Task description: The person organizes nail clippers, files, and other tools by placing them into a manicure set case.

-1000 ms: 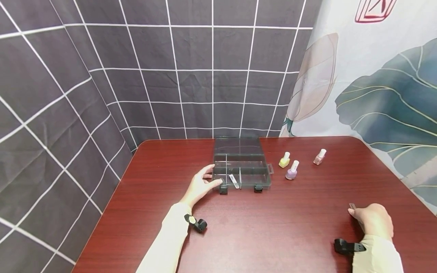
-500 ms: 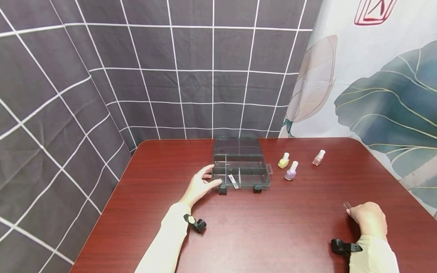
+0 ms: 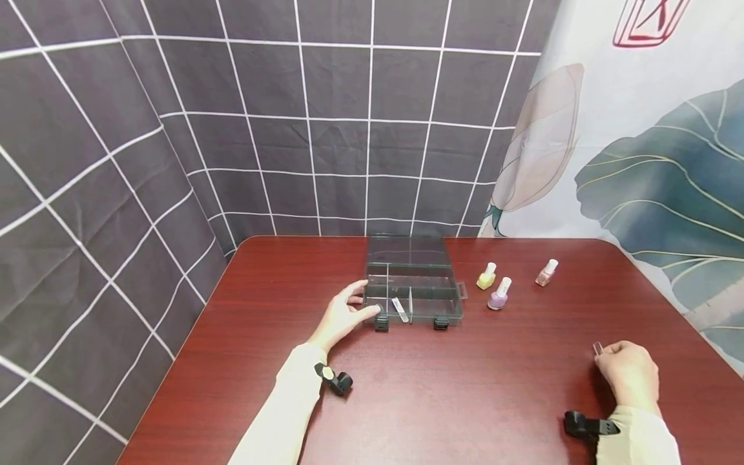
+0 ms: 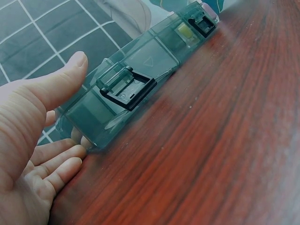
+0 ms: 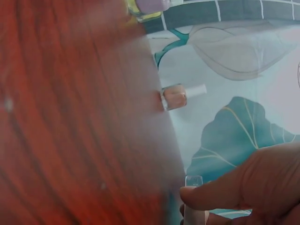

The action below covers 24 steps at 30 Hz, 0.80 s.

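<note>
**Op:** While I watch the head feed, the left hand (image 3: 341,316) rests at the near left corner of the smoky clear organizer box (image 3: 414,287), which sits mid-table with its lid standing open at the back. Fingers lie fairly straight against the box's left end and the thumb sits near the front edge; nothing is clasped.

**Log:** Left wrist view agrees?

**Op:** Yes. I see fingertips (image 4: 79,151) touching the box's end wall (image 4: 89,119), thumb raised beside one black latch (image 4: 127,88). No curl round anything.

**Log:** Right side?

**Op:** Right hand (image 3: 630,374) is at the near right of the red-brown table (image 3: 476,387), well apart from the box. It pinches a small clear piece (image 3: 597,349) between thumb and fingers; the right wrist view shows the piece (image 5: 193,182) poking up past the thumb. I cannot tell what it is.

**Log:** Contents and surroundings?

**Op:** One small silvery tool (image 3: 398,309) lies in the box's front row of compartments. Right of the box stand three nail polish bottles: yellow (image 3: 485,276), lilac (image 3: 499,294), pink (image 3: 546,273), the pink one farthest right.
</note>
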Available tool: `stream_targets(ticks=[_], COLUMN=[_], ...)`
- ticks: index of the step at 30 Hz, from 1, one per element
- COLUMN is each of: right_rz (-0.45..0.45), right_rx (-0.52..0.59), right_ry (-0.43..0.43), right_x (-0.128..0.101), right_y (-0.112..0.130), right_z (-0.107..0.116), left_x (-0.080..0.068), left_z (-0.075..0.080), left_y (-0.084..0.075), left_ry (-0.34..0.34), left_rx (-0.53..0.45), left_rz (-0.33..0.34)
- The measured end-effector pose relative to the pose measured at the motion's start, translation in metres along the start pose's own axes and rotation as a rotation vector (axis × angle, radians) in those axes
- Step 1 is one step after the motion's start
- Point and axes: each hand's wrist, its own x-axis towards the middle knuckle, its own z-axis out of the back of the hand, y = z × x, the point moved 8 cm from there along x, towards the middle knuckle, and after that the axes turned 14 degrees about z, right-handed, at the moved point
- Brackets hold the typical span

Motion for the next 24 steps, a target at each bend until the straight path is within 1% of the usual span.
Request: stream_targets(ticks=[3,7,11,14,19,24], right_rz=[0.057,0.076,0.092,0.110,0.125,0.186], right_rx=[0.013,0.038,0.048,0.058,0.089,0.075], right_ry=[-0.052,-0.068,-0.066,-0.049,-0.014,-0.009], right_x=[0.000,0.001,0.003,0.006,0.008,0.013], right_y=[0.006,0.013,0.021,0.026,0.034,0.049], right_z=[0.002,0.001,0.000,-0.003,-0.011,-0.015], left_x=[0.000,0.001,0.001,0.000,0.000,0.000], left_z=[0.000,-0.001,0.000,0.000,0.000,0.000], left_y=[0.001,0.000,-0.001,-0.001,-0.003,-0.003], left_ry=[0.003,0.000,-0.003,-0.003,0.008,0.011], left_rx=[0.006,0.016,0.019,0.018,0.005,0.002], left_rz=[0.010,0.019,0.024,0.026,0.009,-0.009])
